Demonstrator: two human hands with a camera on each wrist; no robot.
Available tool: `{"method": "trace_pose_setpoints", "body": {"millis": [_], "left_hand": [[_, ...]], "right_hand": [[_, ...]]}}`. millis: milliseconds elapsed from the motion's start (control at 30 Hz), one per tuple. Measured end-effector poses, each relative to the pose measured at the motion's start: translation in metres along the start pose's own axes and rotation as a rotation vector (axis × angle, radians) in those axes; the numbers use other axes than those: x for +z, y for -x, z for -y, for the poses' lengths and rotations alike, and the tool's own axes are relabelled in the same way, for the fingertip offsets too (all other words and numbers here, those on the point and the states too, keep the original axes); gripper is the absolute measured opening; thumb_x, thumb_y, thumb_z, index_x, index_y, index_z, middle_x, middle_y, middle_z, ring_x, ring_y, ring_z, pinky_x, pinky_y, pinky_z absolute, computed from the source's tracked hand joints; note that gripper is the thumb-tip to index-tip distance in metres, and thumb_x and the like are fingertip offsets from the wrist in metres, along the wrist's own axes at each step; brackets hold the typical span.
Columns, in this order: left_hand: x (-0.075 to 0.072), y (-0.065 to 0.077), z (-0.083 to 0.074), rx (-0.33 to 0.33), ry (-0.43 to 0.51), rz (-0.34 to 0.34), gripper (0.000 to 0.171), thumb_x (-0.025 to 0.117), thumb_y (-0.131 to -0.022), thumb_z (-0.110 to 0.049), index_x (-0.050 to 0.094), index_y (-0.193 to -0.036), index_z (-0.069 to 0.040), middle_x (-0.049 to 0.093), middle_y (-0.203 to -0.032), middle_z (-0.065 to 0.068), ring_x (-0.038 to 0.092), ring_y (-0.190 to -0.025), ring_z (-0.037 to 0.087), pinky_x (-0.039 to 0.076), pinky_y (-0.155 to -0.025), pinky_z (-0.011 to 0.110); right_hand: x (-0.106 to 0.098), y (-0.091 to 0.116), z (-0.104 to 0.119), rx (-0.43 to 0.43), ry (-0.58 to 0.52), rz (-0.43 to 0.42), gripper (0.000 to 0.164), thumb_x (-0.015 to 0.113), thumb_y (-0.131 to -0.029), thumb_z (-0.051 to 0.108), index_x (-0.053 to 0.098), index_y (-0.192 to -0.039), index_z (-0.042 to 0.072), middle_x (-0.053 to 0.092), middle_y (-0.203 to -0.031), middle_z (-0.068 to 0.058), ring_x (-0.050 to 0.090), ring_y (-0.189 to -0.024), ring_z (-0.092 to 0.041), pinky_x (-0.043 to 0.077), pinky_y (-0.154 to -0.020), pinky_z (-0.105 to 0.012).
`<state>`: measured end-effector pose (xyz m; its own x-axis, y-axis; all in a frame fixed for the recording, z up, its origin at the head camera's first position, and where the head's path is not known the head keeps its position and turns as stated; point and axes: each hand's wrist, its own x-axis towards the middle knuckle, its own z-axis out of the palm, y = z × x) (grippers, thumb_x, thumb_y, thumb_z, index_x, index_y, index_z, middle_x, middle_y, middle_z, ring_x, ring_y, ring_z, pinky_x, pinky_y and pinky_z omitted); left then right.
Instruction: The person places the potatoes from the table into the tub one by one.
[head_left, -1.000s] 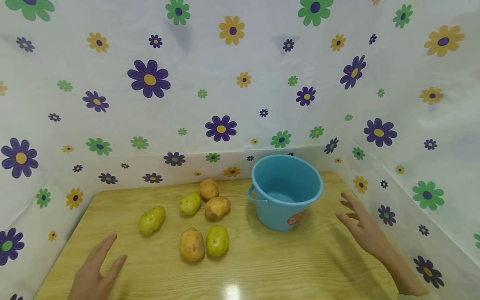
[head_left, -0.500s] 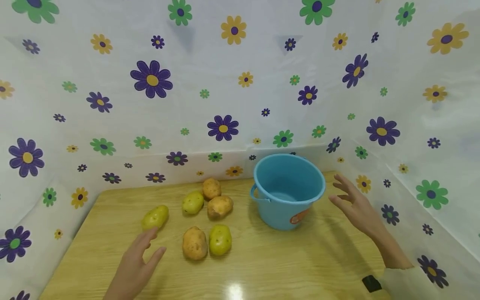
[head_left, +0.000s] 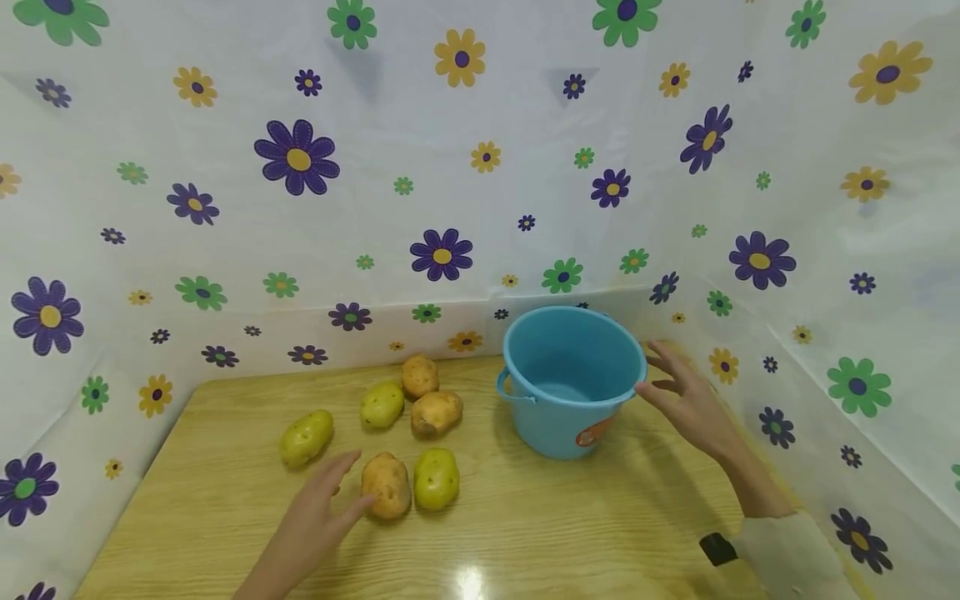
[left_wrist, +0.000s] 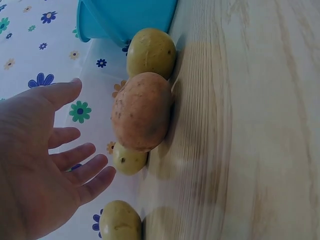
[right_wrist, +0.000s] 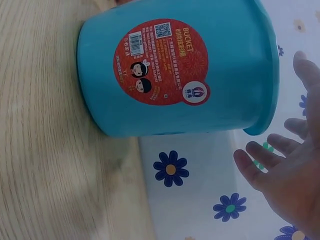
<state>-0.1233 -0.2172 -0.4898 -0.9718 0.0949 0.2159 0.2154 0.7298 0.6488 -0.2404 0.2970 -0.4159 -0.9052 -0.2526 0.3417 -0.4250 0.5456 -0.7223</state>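
Observation:
My left hand (head_left: pixel 318 517) reaches in beside a brown potato (head_left: pixel 386 487), thumb and fingers spread. A gap shows between hand and potato in the left wrist view. Right of that potato lies a greenish potato (head_left: pixel 437 479). At the right stands a light blue bucket (head_left: pixel 573 429), upright, its inside bare where it shows. My right hand (head_left: pixel 693 408) is at the bucket's right rim with fingers extended. The right wrist view has the fingers (right_wrist: pixel 265 157) just off the rim, holding nothing; a red label (right_wrist: pixel 162 62) faces that camera.
Another greenish potato (head_left: pixel 307 437) lies to the left. Farther back, a greenish potato (head_left: pixel 382 406) and two brown ones, a rear one (head_left: pixel 420 377) and a nearer one (head_left: pixel 437 414), sit close together. Flower-printed sheeting (head_left: pixel 442 208) walls the wooden table (head_left: pixel 525 533).
My left hand has moved right, past the leftmost potato to the front brown one. My right hand has moved left, up to the bucket's rim. Bucket and potatoes stay in place.

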Motion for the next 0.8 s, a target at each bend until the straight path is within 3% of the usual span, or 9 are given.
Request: {"method": "trace_pose_setpoints", "body": {"millis": [133,200,367,533,600,667,733,800], "left_hand": [[0.006,-0.005,0.0,0.012,-0.001,0.006,0.068,0.078,-0.095,-0.03,0.051,-0.148,0.001,0.053,-0.146,0.024,0.054,-0.13,0.043,0.053,-0.099,0.056],[0.009,-0.007,0.001,0.006,0.004,0.017,0.068,0.077,-0.095,-0.031,0.051,-0.148,0.001,0.052,-0.146,0.025,0.053,-0.13,0.044,0.053,-0.1,0.056],[0.014,-0.011,0.002,-0.039,0.012,0.071,0.071,0.076,-0.095,-0.032,0.047,-0.151,0.002,0.047,-0.151,0.025,0.051,-0.133,0.044,0.049,-0.105,0.058],[0.016,-0.014,0.001,-0.078,0.012,0.127,0.077,0.076,-0.095,-0.036,0.043,-0.153,0.004,0.041,-0.155,0.027,0.042,-0.14,0.049,0.037,-0.113,0.064],[0.017,-0.015,0.001,-0.081,0.015,0.143,0.081,0.077,-0.094,-0.038,0.042,-0.153,0.006,0.039,-0.155,0.029,0.039,-0.142,0.05,0.033,-0.115,0.065],[0.019,-0.016,0.002,-0.078,0.013,0.153,0.084,0.078,-0.093,-0.04,0.041,-0.152,0.008,0.039,-0.155,0.03,0.039,-0.141,0.05,0.033,-0.115,0.065],[0.02,-0.017,0.003,-0.076,0.014,0.161,0.087,0.078,-0.092,-0.042,0.041,-0.152,0.009,0.039,-0.154,0.03,0.04,-0.141,0.05,0.033,-0.115,0.065],[0.022,-0.017,0.004,-0.081,0.008,0.169,0.089,0.079,-0.091,-0.042,0.04,-0.152,0.009,0.039,-0.154,0.031,0.041,-0.14,0.051,0.034,-0.114,0.065]], "right_hand": [[0.001,-0.002,0.002,-0.015,0.002,-0.003,0.072,0.066,-0.103,0.016,0.028,-0.163,0.009,0.035,-0.161,-0.022,0.043,-0.139,-0.049,0.05,-0.1,-0.03],[0.001,-0.003,0.003,-0.027,0.005,-0.007,0.07,0.067,-0.102,0.015,0.032,-0.162,0.008,0.037,-0.161,-0.021,0.044,-0.139,-0.047,0.046,-0.096,-0.021],[0.002,-0.005,0.003,-0.038,0.005,0.006,0.063,0.069,-0.1,0.014,0.042,-0.156,0.002,0.034,-0.163,-0.019,0.045,-0.137,-0.046,0.05,-0.096,-0.031],[0.004,-0.005,0.001,-0.056,0.029,0.03,0.056,0.07,-0.1,0.014,0.049,-0.148,-0.006,0.033,-0.162,-0.024,0.048,-0.133,-0.048,0.045,-0.095,-0.014],[0.004,-0.005,0.0,-0.062,0.033,0.031,0.053,0.07,-0.099,0.013,0.052,-0.145,-0.007,0.034,-0.162,-0.024,0.049,-0.133,-0.047,0.049,-0.099,-0.021],[0.005,-0.005,-0.001,-0.06,0.036,0.031,0.052,0.07,-0.099,0.013,0.053,-0.144,-0.008,0.035,-0.161,-0.024,0.05,-0.132,-0.047,0.052,-0.104,-0.037],[0.005,-0.005,-0.001,-0.052,0.039,0.037,0.053,0.071,-0.1,0.015,0.053,-0.144,-0.008,0.035,-0.162,-0.023,0.05,-0.133,-0.048,0.05,-0.105,-0.054],[0.005,-0.006,-0.001,-0.049,0.037,0.042,0.054,0.071,-0.099,0.016,0.053,-0.144,-0.009,0.035,-0.161,-0.023,0.049,-0.134,-0.05,0.045,-0.105,-0.063]]}}
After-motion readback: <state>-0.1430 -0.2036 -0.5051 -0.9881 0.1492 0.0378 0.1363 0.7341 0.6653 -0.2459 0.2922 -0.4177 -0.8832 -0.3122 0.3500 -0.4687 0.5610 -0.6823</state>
